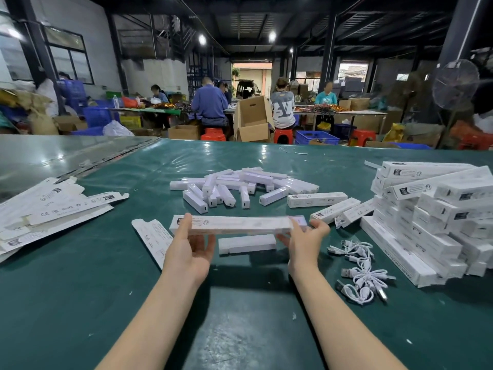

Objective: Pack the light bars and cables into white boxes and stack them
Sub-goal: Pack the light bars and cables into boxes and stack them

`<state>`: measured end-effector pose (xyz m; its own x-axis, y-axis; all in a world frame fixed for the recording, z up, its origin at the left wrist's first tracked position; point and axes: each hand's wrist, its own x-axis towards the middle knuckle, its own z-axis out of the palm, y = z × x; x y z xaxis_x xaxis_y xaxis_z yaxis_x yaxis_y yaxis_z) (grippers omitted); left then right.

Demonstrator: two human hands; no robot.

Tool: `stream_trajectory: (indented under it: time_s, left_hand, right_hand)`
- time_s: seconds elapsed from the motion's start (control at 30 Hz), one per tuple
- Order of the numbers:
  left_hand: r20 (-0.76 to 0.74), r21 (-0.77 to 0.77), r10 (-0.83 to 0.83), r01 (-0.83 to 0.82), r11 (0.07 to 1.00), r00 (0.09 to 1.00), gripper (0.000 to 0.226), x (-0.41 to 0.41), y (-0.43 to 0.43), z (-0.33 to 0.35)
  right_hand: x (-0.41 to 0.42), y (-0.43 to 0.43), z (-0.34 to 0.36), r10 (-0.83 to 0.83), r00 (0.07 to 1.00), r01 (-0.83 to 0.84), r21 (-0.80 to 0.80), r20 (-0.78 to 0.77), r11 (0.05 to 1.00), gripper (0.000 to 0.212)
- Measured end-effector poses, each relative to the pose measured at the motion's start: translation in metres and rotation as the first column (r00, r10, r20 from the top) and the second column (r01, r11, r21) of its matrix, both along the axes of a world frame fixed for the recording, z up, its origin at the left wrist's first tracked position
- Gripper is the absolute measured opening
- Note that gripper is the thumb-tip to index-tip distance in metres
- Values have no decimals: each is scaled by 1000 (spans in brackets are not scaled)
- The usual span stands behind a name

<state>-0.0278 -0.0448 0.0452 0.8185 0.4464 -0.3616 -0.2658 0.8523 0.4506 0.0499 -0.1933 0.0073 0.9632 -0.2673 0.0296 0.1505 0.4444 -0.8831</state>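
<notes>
Nearest the camera, two bare forearms reach out over the green worktop [240, 316]. The left hand [190, 248] grips the left end of a long white box [234, 225], thumb over its near face and fingers curled beneath. The right hand [304, 241] grips the right end the same way, so the box is held level, just above the worktop.

Directly under the held box a single light bar [246, 244] lies flat on the green surface. Just left of it lies an unfolded flat carton [153, 237]. To the right, a tangle of white cables [360, 271] sits near the foot of a stack of packed boxes [432, 225], which is piled unevenly at the right edge. Two more closed boxes [317, 200] lie loose between that stack and the middle of the worktop. At the far left a sheaf of flat printed cartons [53, 209] is spread out.

Farther back, in the middle, lies a loose heap of light bars [240, 186]. Beyond the worktop's edge stand an open cardboard carton [252, 118], red stools [213, 134] and blue crates [316, 137]. Seated people work at long tables there, and a pedestal fan [454, 84] stands to the right.
</notes>
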Motion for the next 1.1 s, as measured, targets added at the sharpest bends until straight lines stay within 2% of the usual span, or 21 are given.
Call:
stream_trajectory:
  time_s: [0.07,0.13,0.2,0.27,0.37,0.47,0.57,0.67,0.7,0.73,0.8,0.9,1.0,1.1]
  left_hand:
    - [68,9,-10,9,1000,998,8,1,1,1]
    - [130,24,39,-43,999,991,6,2,2,0]
    - [155,114,108,-126,985,982,2,4,2,-1]
    - [163,220,136,-170,960,977,8,5,-3,-5]
    - [173,371,57,-118,921,983,15,5,-17,-13]
    - [179,529,-13,-85,844,984,9,5,-30,-18]
    - [181,539,-44,-61,840,982,8,3,-30,-16]
    - [131,502,-5,-62,863,991,11,3,-21,-13]
    - [118,503,15,-73,861,993,11,3,-18,-12]
    - [108,505,33,-83,859,994,11,3,-15,-12]
    - [99,505,51,-95,858,994,13,3,-10,-12]
    - [111,491,57,-104,865,992,22,3,-5,-10]
    - [93,418,61,-95,904,994,16,4,-3,-9]
    - [50,262,67,-78,962,997,18,2,-3,-6]
  right_hand:
    - [4,-6,3,49,997,-38,190,-57,981,38]
    - [6,-9,5,81,996,-72,173,-46,982,28]
    - [3,-7,6,104,994,-104,18,20,994,22]
    - [-3,2,7,159,982,-143,-154,98,978,21]
    - [-16,16,8,295,940,-231,-315,173,921,16]
    - [-23,21,9,374,904,-246,-462,208,852,17]
    - [-24,17,8,471,870,-313,-572,149,759,31]
    - [-23,15,6,573,820,-380,-738,11,557,35]
    - [-22,15,5,574,819,-373,-761,-1,531,32]
    - [-22,15,5,559,829,-362,-758,4,542,28]
    - [-19,12,4,512,859,-364,-682,18,634,22]
    - [-13,6,7,497,868,-448,-449,-10,773,17]
    - [-11,-3,11,575,817,-572,-208,-52,794,24]
    - [-9,-7,13,611,792,-610,32,6,791,26]
